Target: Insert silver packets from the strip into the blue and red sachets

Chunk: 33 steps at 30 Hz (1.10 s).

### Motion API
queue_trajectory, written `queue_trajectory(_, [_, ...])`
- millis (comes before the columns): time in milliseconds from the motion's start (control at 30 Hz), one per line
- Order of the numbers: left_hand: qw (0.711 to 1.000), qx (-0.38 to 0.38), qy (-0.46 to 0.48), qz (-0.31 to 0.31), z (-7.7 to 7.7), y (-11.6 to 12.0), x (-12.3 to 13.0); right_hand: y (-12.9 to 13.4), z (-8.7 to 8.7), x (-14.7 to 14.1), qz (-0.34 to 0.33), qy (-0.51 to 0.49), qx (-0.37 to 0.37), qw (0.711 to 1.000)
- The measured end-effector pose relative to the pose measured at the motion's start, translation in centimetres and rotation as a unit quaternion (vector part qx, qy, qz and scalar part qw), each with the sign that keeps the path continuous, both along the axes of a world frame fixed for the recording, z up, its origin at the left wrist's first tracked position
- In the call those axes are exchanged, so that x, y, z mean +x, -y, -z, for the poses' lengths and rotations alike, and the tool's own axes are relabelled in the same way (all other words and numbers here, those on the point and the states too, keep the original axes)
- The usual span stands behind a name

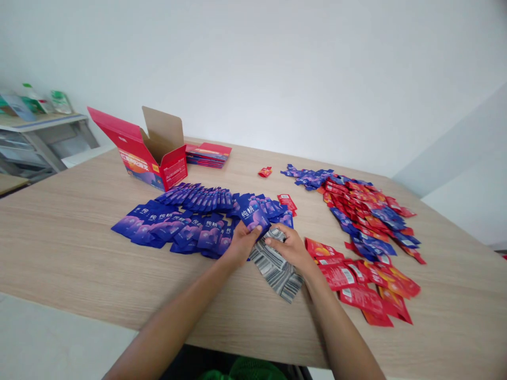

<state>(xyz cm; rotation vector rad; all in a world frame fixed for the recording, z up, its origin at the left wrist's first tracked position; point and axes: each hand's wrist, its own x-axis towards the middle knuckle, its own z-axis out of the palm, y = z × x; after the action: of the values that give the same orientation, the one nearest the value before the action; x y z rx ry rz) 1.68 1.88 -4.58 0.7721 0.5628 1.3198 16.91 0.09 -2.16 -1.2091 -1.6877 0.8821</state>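
Note:
Near the middle of the table, my left hand [242, 244] pinches a blue packet [252, 214] with white lettering, its thumb on the packet's lower edge. Close beside it, my right hand [291, 247] is closed on the upper end of a grey striped cloth [279, 269]. The cloth slants down towards the front edge. Overlapping blue packets [190, 232] spread out left of my hands, with another row of blue packets [198, 198] behind them. A small red packet [287, 202] lies just behind my right hand.
An open red box [146, 158] stands at the back left, beside flat stacked boxes [209, 153]. Red packets [356, 285] lie at the right, below a mixed red and blue pile [364, 211]. One small red packet [265, 171] lies at the back. Bottles stand on a side table [47, 122].

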Motion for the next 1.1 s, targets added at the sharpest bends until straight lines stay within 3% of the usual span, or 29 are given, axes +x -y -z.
queue_trajectory(133, [1.000,-0.016,0.007,0.007,-0.2,0.1,-0.1,-0.3,0.3,0.2,0.019,-0.053,-0.060,0.997])
queue_trajectory(267, [0.998,-0.046,0.038,-0.037,-0.6,-0.5,-0.5,-0.6,1.1,0.4,0.044,-0.157,-0.143,0.976])
queue_trajectory(433, [0.991,-0.085,0.072,-0.075,-0.6,-1.2,-1.1,-1.2,1.4,1.1,0.100,-0.189,-0.162,0.963])
queue_trajectory(500, [0.991,-0.086,0.078,-0.074,-0.7,-1.2,-1.3,-1.4,1.2,1.5,0.149,-0.199,-0.128,0.960])
queue_trajectory(567, [0.990,-0.096,0.091,-0.040,-1.0,-0.9,-1.4,-1.2,0.6,1.7,0.235,-0.189,-0.045,0.953])
queue_trajectory(667, [0.984,-0.131,0.115,0.031,-1.5,-0.4,-1.2,-0.2,-0.2,1.0,0.362,-0.110,0.097,0.921])
queue_trajectory(733, [0.979,-0.155,0.126,0.043,-1.8,-0.1,-0.9,0.8,-0.5,-0.3,0.390,-0.052,0.144,0.908])
queue_trajectory(833, [0.974,-0.171,0.142,0.049,-2.0,0.3,-0.7,2.3,-0.1,-2.7,0.351,0.004,0.182,0.918])
queue_trajectory(933, [0.970,-0.174,0.156,0.070,-2.0,0.6,-0.9,3.1,0.8,-4.5,0.233,0.082,0.250,0.936])
queue_trajectory(1000, [0.965,-0.185,0.155,0.098,-2.1,0.8,-1.2,3.2,1.3,-5.0,0.146,0.155,0.327,0.921])
queue_trajectory(1100, [0.958,-0.195,0.151,0.144,-2.1,0.9,-1.6,3.1,1.5,-4.9,0.063,0.272,0.419,0.864])
